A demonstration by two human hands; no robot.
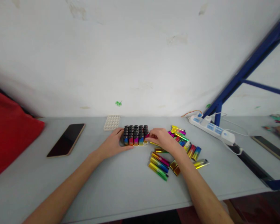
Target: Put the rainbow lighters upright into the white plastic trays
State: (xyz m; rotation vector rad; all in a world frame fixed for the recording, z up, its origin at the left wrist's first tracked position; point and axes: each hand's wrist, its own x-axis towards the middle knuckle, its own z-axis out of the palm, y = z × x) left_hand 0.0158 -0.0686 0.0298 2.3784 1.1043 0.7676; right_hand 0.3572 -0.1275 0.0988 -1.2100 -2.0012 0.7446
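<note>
Upright lighters with black tops and shiny multicoloured bodies stand in close rows in a pale tray, whose front edge shows. My left hand is closed around the left end of this block, thumb along the front and fingers behind. At the right end, my right hand pinches a lighter in the last column. Its fingers partly cover that lighter. Loose metallic lighters lie on the table beside and beneath my right forearm.
A second pale tray with round hollows lies behind my left hand. A phone and red cloth are on the left. To the right are a white power strip with cables, a blue metal frame and another dark phone-like object.
</note>
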